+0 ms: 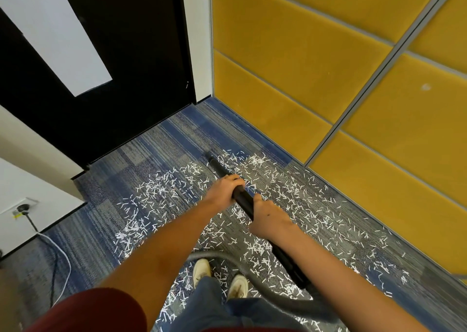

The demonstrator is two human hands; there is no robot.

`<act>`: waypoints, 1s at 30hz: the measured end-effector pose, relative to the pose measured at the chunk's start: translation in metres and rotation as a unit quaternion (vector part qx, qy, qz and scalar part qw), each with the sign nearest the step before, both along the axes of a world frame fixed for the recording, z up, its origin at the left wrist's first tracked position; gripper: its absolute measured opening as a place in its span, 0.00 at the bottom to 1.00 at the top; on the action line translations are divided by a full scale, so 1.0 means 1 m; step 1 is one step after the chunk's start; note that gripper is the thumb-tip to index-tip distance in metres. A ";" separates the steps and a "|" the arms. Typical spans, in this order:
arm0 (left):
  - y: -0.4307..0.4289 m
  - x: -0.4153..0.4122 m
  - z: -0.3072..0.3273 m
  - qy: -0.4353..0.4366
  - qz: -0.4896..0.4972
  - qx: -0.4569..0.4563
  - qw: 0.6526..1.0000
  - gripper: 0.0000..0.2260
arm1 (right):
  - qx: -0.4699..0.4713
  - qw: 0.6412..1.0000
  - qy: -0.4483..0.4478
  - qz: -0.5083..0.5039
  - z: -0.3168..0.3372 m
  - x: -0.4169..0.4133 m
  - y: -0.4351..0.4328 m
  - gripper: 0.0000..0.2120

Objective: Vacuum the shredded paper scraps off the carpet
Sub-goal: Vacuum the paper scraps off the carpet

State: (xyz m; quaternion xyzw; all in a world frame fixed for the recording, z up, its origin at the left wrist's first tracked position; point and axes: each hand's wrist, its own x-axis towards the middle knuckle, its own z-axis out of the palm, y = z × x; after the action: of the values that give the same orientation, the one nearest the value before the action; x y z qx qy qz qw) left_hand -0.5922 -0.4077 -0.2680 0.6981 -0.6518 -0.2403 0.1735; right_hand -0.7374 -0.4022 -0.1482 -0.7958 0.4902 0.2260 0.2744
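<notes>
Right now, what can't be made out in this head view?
Head view:
Vacuum body: outside the frame; grey hose vanishes behind the left forearm.
Wand: tip dark and small, contact with carpet unclear; middle covered by left hand and right hand.

I read this as an office, probably a meeting-room corner. Right of the right hand (pixel 269 219): mustard padded wall panels (pixel 290 61) set in grey metal framing (pixel 374 83). Under both hands: blue-grey carpet tiles (pixel 156 149), commercial weave. Beyond the left hand (pixel 223 188): black door (pixel 141 53) with a pale panel (pixel 58 35). Far left: wall socket (pixel 24 208), plug in, cables (pixel 60 253) trailing.
</notes>
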 end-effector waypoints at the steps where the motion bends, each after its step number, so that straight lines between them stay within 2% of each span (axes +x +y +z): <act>1: 0.003 -0.001 -0.001 -0.002 0.000 -0.002 1.000 0.14 | -0.002 1.000 0.000 0.002 0.000 -0.002 0.003 0.21; 10: 0.021 -0.027 -0.008 0.016 -0.004 0.009 1.000 0.18 | -0.011 1.000 0.004 -0.002 0.003 -0.027 0.026 0.20; 16: 0.024 -0.041 -0.007 0.022 -0.001 0.009 1.000 0.18 | -0.023 1.000 0.020 0.006 0.003 -0.036 0.034 0.21; 30: 0.084 0.011 -0.009 0.012 0.076 -0.006 0.997 0.16 | -0.008 0.996 0.001 0.090 0.000 0.009 0.064 0.19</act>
State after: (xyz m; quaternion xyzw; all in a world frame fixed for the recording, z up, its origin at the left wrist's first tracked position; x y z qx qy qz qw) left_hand -0.5811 -0.3237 -0.2767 0.7413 -0.5963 -0.2313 0.2034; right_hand -0.7287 -0.3384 -0.1478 -0.8388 0.4186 0.2463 0.2462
